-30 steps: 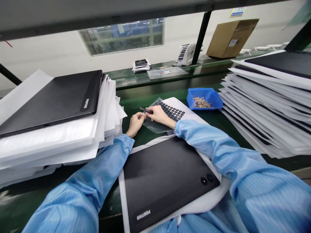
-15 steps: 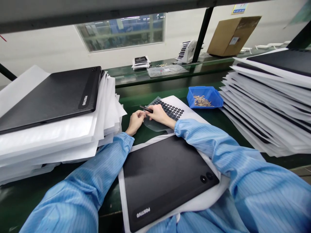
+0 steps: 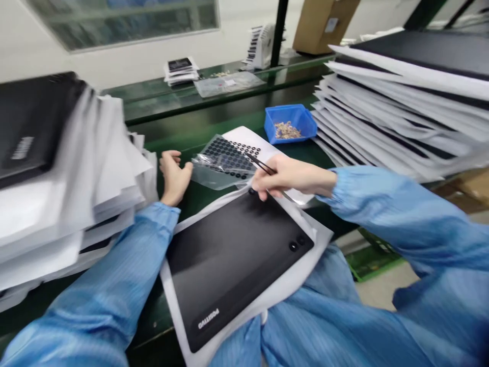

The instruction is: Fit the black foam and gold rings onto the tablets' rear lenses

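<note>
A black tablet panel marked POSITIVO lies on a white sheet in front of me. My right hand is closed on dark tweezers above the panel's far right corner. Something small, round and black is by its fingertips; whether the fingers touch it is unclear. My left hand has its fingers apart and curved, with nothing in it, left of a clear film. The film partly covers a sheet of black rings.
Tall stacks of panels and white sheets stand at left and right. A blue bin of small tan parts is beyond the ring sheet. A cardboard box sits on the back shelf.
My left hand has moved left, away from the film, and opened. My right hand has come back over the panel's corner with the tweezers. The view has shifted right and down.
</note>
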### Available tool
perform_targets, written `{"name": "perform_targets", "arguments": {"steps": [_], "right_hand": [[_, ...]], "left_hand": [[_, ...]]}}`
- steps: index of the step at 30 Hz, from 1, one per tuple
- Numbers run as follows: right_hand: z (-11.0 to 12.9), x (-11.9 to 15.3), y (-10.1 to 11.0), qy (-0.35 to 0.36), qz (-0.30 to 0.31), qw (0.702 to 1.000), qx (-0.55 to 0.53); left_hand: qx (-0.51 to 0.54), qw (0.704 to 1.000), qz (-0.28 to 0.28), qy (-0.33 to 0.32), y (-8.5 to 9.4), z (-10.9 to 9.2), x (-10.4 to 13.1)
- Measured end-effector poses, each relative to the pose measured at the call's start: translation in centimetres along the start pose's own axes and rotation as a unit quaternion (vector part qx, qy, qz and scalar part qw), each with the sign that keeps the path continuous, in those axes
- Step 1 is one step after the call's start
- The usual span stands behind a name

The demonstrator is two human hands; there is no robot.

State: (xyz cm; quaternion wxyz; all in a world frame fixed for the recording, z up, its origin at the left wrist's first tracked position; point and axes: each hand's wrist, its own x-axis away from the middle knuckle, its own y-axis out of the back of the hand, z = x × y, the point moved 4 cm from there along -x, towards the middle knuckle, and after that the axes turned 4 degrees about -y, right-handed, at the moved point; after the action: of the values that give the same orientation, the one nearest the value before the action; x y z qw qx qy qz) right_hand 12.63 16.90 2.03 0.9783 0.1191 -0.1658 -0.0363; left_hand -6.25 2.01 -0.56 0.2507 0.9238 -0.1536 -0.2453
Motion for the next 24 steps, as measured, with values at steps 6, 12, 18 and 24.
{"name": "perform_targets", "arguments": {"steps": [6, 12, 18, 24], "right_hand": [[-7.1, 9.9, -1.0, -0.126, -0.041, 0.990, -0.040], [-8.4, 10.0, -1.4, -0.110, -0.090, 0.988, -0.060], [-8.1, 9.6, -1.4, -0.121, -0.079, 0.988, -0.047], [-8.1, 9.7, -1.4, -0.159, -0.057, 0.983, -0.074]], "left_hand": [[0.073, 0.881, 0.374, -0.279, -2.8, -10.0, 9.0], [0.109, 0.810, 0.479, -0.321, -5.3, -10.4, 14.7], [0.127, 0.812, 0.471, -0.320, -5.4, -9.9, 14.2], [0.127, 0.813, 0.482, -0.300, -5.5, -9.6, 14.5]]}}
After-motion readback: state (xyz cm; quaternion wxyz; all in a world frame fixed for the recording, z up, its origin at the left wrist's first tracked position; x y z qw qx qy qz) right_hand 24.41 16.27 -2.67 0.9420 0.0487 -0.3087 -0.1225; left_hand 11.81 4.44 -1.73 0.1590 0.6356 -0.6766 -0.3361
